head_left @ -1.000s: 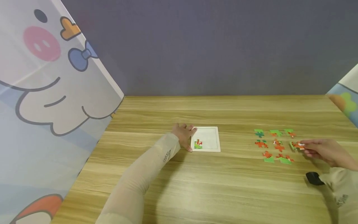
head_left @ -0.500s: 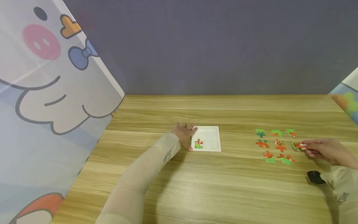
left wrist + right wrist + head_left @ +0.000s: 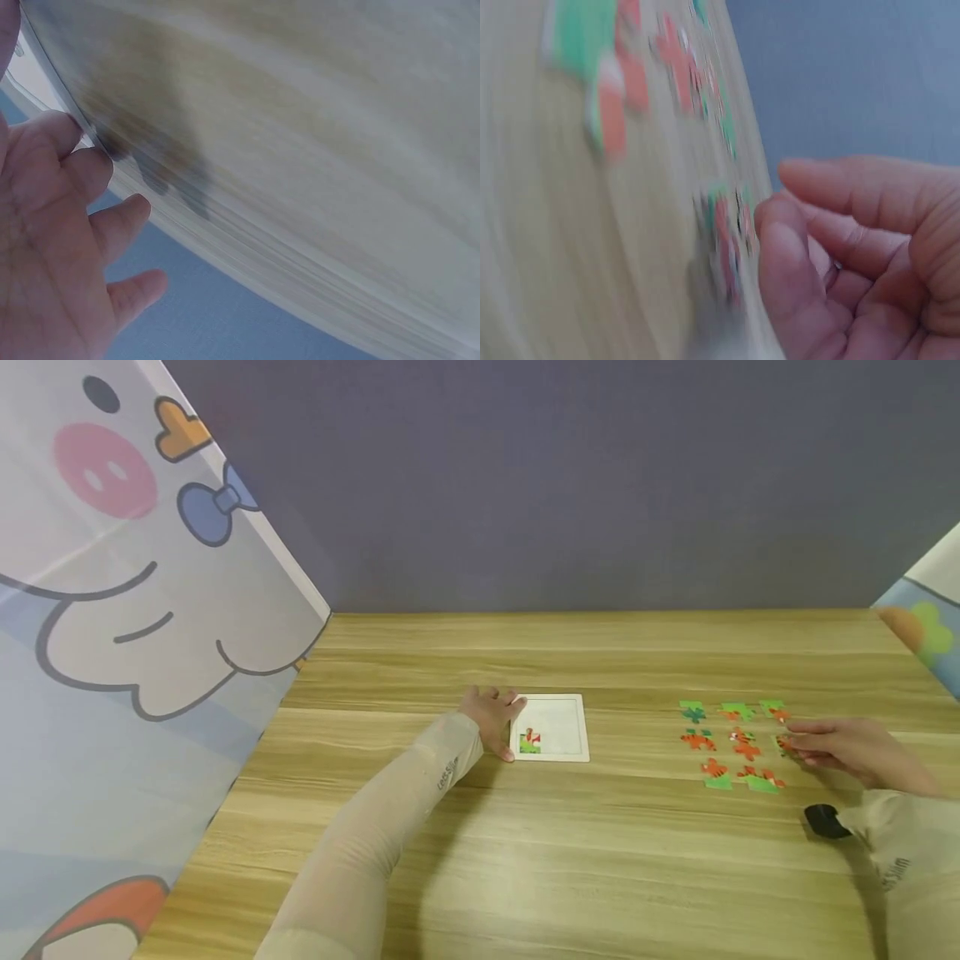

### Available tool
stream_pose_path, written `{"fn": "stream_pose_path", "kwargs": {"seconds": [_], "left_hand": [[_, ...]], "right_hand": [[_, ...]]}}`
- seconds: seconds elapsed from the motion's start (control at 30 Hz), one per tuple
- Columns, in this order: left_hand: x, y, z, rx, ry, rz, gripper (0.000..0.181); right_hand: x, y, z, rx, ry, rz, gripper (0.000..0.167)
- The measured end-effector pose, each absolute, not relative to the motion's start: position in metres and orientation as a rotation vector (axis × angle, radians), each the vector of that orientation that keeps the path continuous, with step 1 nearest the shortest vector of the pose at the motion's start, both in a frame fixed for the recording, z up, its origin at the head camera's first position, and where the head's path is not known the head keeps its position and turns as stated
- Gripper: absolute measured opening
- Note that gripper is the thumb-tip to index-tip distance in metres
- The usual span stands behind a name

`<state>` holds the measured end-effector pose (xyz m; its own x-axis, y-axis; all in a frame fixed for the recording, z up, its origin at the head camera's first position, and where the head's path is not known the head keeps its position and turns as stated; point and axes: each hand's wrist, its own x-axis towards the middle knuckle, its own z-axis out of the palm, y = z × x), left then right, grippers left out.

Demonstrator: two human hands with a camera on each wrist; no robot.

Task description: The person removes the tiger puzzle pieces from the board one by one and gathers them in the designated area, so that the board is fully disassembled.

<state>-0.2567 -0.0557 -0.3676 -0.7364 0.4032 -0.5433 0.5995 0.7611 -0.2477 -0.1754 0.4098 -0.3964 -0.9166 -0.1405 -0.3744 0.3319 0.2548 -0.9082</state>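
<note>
A white square puzzle board (image 3: pixel 561 727) lies on the table in the head view, with one green and red puzzle piece (image 3: pixel 530 742) in its near left corner. My left hand (image 3: pixel 489 721) rests along the board's left side, fingers spread; its thumb and a fingertip touch the border. Over on the right, my right hand (image 3: pixel 851 750) is above a striped orange and green puzzle piece (image 3: pixel 783 744), partly hidden by the fingers. In the blurred right wrist view, thumb and forefinger pinch nothing, and this piece (image 3: pixel 726 244) lies on the table beside them.
Several loose orange and green puzzle pieces (image 3: pixel 744 745) lie in rough rows left of the right hand. A grey panel (image 3: pixel 570 485) rises behind the wooden table (image 3: pixel 585 852). A cartoon-printed panel (image 3: pixel 150 635) stands at the left. Something black (image 3: pixel 827 821) sits by the right wrist.
The right hand held the striped piece between thumb and fingers and lowered it at the row's right end; now it has let go. The left hand and the board have not visibly moved.
</note>
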Motion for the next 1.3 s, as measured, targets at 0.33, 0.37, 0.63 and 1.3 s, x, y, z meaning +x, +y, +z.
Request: {"fn": "stream_pose_path", "kwargs": {"seconds": [0.33,0.37,0.63,1.3], "left_hand": [[-0.25,-0.058,-0.357,0.752,2.502,-0.55,0.104],[-0.249,-0.058,-0.356,0.753,2.501,-0.552,0.104],[-0.251,-0.058,-0.356,0.745,2.504,-0.558,0.104],[-0.247,-0.056,-0.356,0.731,2.502,-0.5,0.103]], "right_hand": [[-0.19,0.345,-0.372,-0.085,2.613,-1.03,0.059],[-0.192,0.339,-0.37,-0.112,2.632,-1.001,0.059],[-0.212,0.283,-0.369,-0.275,2.577,-1.149,0.055],[-0.246,0.177,-0.389,-0.902,2.612,-0.964,0.022]]}}
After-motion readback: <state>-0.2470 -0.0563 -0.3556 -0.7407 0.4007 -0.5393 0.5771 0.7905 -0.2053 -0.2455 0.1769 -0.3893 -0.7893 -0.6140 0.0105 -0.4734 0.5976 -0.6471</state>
